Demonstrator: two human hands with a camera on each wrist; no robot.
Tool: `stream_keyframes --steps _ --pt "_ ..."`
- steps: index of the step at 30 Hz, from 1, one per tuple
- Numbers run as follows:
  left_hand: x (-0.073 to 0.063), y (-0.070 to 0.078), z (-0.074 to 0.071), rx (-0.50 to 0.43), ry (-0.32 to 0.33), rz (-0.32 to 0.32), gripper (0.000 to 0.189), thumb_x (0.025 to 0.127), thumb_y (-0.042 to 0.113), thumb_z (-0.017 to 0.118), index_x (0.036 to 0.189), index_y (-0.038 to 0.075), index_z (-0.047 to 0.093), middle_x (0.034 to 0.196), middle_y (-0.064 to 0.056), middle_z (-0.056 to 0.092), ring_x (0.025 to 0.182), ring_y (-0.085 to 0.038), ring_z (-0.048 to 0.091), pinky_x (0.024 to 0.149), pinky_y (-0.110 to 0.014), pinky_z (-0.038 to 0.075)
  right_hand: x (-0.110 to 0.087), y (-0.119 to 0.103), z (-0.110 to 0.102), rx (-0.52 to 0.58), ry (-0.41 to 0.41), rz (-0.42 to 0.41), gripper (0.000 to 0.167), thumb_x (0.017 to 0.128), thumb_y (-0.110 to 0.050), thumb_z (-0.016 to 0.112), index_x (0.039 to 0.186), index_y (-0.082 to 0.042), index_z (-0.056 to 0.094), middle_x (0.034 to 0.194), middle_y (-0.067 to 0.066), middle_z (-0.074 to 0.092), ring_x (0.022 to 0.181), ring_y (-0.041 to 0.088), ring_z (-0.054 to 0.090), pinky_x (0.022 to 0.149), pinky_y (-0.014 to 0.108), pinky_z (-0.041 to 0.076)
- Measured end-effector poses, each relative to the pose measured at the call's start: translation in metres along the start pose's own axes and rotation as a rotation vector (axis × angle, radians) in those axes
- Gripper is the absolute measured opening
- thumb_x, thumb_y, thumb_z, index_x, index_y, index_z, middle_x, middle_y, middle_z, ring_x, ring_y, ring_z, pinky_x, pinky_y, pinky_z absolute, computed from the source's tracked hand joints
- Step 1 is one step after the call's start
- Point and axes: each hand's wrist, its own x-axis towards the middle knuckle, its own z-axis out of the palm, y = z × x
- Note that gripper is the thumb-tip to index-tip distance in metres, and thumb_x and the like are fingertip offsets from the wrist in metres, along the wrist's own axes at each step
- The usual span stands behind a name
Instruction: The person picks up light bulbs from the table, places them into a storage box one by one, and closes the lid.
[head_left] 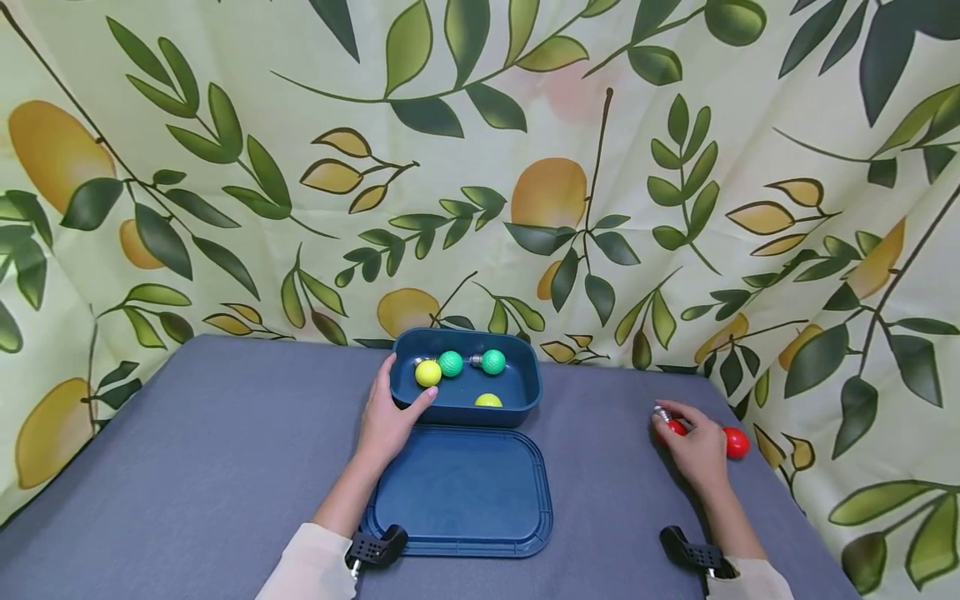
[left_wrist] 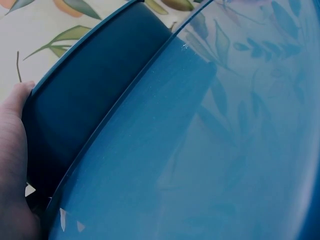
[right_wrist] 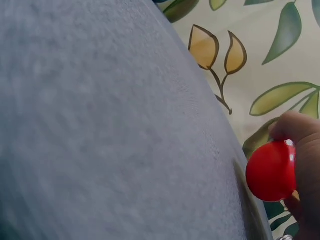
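A dark blue plastic box (head_left: 459, 414) holds two green light bulbs (head_left: 492, 362) and two yellow light bulbs (head_left: 428, 372). My left hand (head_left: 387, 421) grips the box's left end, fingers along the side and thumb at the front rim. In the left wrist view, that hand (left_wrist: 12, 165) shows at the box's end wall. Over at the right of the table, my right hand (head_left: 696, 442) holds a red light bulb (head_left: 677, 427), its silver screw base pointing away. The right wrist view shows the red bulb (right_wrist: 271, 171) between finger and thumb. Another red ball-shaped bulb (head_left: 736, 442) lies just right of that hand.
A blue rimmed lid (head_left: 462, 492) lies flat in front of the box, close against it. All of this is on a grey-covered table (head_left: 225, 450). A leaf-and-fruit patterned cloth (head_left: 465, 150) hangs behind the table and along its right edge.
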Motion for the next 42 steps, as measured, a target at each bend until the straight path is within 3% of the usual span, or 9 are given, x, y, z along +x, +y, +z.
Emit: stream_keyframes --steps 4,9,19,27,29,35,39,42 --pt "-0.001 0.000 0.001 0.000 0.002 -0.001 0.095 0.089 0.054 0.072 0.162 0.022 0.019 0.168 -0.013 0.024 0.154 -0.037 0.026 0.121 -0.063 0.026 0.001 -0.004 -0.001 0.020 -0.010 0.068 0.023 0.087 -0.009 0.077 0.109 -0.006 0.075 0.100 0.018 0.075 0.080 -0.013 0.046 0.065 0.014 0.035" --pt "-0.002 0.000 0.005 -0.007 0.006 0.010 0.095 0.089 0.054 0.072 0.162 0.022 0.021 0.167 -0.013 0.026 0.154 -0.037 0.028 0.121 -0.063 0.026 0.001 -0.012 -0.005 0.050 -0.019 0.103 0.023 0.089 -0.013 0.076 0.111 -0.006 0.073 0.102 0.017 0.074 0.083 -0.015 0.049 0.067 0.012 0.041" --pt "-0.008 -0.004 0.016 -0.033 0.004 -0.015 0.095 0.088 0.055 0.073 0.162 0.023 0.021 0.167 -0.014 0.026 0.154 -0.037 0.028 0.121 -0.064 0.026 0.005 -0.042 -0.017 0.115 -0.092 -0.105 0.029 0.090 -0.011 0.076 0.118 -0.006 0.074 0.104 0.017 0.073 0.084 -0.024 0.055 0.079 0.000 0.044" --pt "-0.006 -0.003 0.013 -0.029 0.006 -0.014 0.096 0.088 0.055 0.072 0.162 0.023 0.021 0.167 -0.014 0.026 0.154 -0.037 0.027 0.121 -0.064 0.026 0.013 -0.087 -0.009 0.131 -0.143 -0.170 0.026 0.091 -0.016 0.076 0.115 -0.008 0.074 0.103 0.009 0.073 0.085 -0.019 0.056 0.080 0.000 0.044" --pt "-0.005 -0.003 0.011 -0.027 0.008 -0.011 0.096 0.088 0.056 0.072 0.162 0.023 0.021 0.167 -0.014 0.026 0.154 -0.037 0.027 0.120 -0.064 0.026 0.017 -0.099 -0.005 0.121 -0.148 -0.200 0.025 0.090 -0.017 0.077 0.114 -0.010 0.074 0.102 0.008 0.073 0.086 -0.009 0.061 0.080 0.000 0.043" --pt "-0.003 -0.004 0.008 -0.023 0.012 -0.007 0.096 0.088 0.056 0.072 0.162 0.023 0.021 0.167 -0.015 0.025 0.154 -0.038 0.027 0.120 -0.064 0.026 0.029 -0.135 0.013 0.147 -0.206 -0.283 0.024 0.088 -0.014 0.079 0.111 -0.009 0.073 0.101 0.008 0.074 0.091 0.024 0.071 0.078 0.016 0.053" --pt "-0.001 -0.003 0.006 -0.015 0.012 -0.011 0.096 0.088 0.056 0.072 0.162 0.023 0.020 0.168 -0.014 0.024 0.154 -0.037 0.027 0.121 -0.064 0.026 0.037 -0.153 0.026 0.161 -0.268 -0.344 0.027 0.090 -0.016 0.078 0.116 -0.009 0.073 0.105 0.008 0.075 0.091 0.022 0.071 0.081 0.035 0.061" --pt "0.000 -0.002 0.005 -0.009 0.014 -0.007 0.096 0.088 0.056 0.072 0.162 0.023 0.020 0.168 -0.014 0.025 0.154 -0.037 0.027 0.121 -0.064 0.026 0.044 -0.165 0.035 0.174 -0.303 -0.385 0.027 0.090 -0.016 0.077 0.117 -0.009 0.074 0.106 0.009 0.074 0.090 0.021 0.071 0.080 0.043 0.062"
